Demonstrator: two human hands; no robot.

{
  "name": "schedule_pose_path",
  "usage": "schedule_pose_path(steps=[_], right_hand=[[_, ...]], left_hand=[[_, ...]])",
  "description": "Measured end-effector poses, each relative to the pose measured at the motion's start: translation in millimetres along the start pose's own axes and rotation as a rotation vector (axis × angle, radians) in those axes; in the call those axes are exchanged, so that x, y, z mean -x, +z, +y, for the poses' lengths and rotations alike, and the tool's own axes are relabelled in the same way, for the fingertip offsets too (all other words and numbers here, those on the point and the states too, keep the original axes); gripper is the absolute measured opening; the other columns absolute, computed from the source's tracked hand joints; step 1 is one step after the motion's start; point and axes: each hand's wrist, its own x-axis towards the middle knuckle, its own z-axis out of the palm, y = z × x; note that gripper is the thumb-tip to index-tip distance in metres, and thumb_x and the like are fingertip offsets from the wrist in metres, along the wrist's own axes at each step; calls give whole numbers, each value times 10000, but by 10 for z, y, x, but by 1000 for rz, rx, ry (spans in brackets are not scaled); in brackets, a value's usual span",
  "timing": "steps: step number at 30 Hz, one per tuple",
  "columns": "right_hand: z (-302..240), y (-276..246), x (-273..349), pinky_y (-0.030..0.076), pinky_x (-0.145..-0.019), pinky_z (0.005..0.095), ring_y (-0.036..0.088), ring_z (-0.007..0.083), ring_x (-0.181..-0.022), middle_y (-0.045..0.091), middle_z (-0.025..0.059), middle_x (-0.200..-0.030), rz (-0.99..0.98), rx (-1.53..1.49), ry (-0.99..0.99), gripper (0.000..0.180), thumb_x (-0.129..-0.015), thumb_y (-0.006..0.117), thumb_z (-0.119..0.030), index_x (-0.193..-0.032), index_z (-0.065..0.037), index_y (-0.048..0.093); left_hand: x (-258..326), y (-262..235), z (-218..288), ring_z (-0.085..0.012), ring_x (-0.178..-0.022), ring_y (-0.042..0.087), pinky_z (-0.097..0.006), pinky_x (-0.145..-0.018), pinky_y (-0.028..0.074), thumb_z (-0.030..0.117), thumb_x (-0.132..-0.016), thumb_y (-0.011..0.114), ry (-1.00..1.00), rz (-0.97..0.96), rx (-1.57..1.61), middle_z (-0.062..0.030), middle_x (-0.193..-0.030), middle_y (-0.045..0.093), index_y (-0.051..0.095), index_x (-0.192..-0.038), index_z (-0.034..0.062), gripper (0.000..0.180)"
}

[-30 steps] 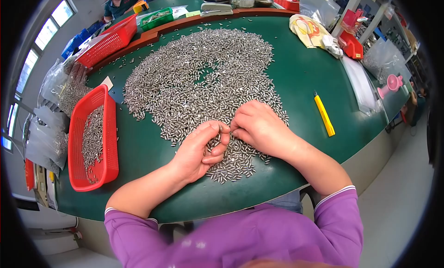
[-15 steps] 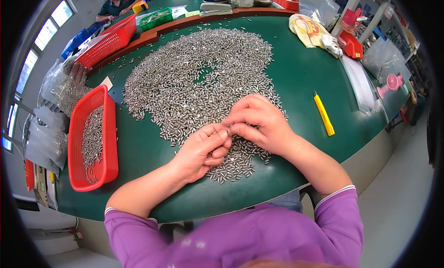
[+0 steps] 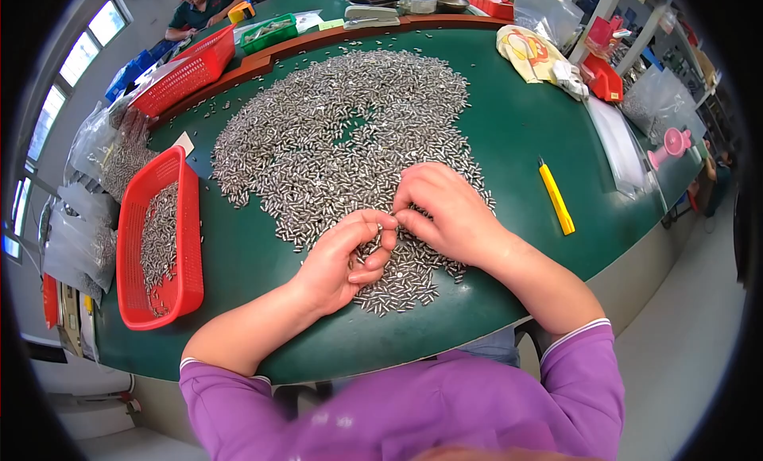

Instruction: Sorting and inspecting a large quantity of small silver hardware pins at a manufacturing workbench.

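From atop my head, the left fisheye looks steeply down from close range: my left hand (image 3: 338,262) and right hand (image 3: 453,215) mid-frame, green table (image 3: 517,135) bowing around them, purple sleeves (image 3: 584,381) lowest.

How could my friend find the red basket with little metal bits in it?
Start at the big green table and find the person's left hand. Go left to a long red basket beside clear plastic bags. Unlike the other red basket farther up, this one is nearer the person and shows loose silvery metal pieces lying inside.
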Motion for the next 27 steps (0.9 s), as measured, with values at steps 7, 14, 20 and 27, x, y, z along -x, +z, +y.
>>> schedule_pose_path(steps=[7, 14, 20, 27], right_hand=[[-103, -81, -29, 419, -793, 366, 539, 251, -891, 566, 50, -842, 116, -110, -97, 150, -686, 675, -122, -787, -81, 573], [-101, -41, 21, 429, -796, 352, 556, 217, -910, 578, 20, -840, 99, -221, -90, 182, -630, 736, -108, -749, -100, 598], [-72, -84, 18, 422, -793, 349, 537, 223, -883, 568, 22, -880, 68, -213, -103, 160, -657, 700, -136, -788, -110, 612], [86, -14, 138, 415, -820, 369, 520, 244, -958, 555, 48, -950, -75, 35, 45, 164, -656, 690, -126, -802, -93, 624]], left_hand=[[-14, -17, -40, -48, -554, 368, -159, -407, 244, 90, -877, 492, 18, -31, 29, -44, -819, 498, 473, -1005, 50, 136], [-29, -33, -54, -30, -539, 363, -150, -408, 255, 142, -906, 500, 29, -35, 31, -24, -790, 499, 492, -993, 50, 127], [-23, -10, -46, -31, -541, 363, -148, -406, 248, 148, -910, 491, 13, -7, 28, -19, -796, 501, 498, -984, 43, 129], [-22, 9, -30, -44, -552, 363, -154, -405, 240, 133, -910, 467, 18, -31, 28, -29, -837, 504, 486, -964, 48, 102]])
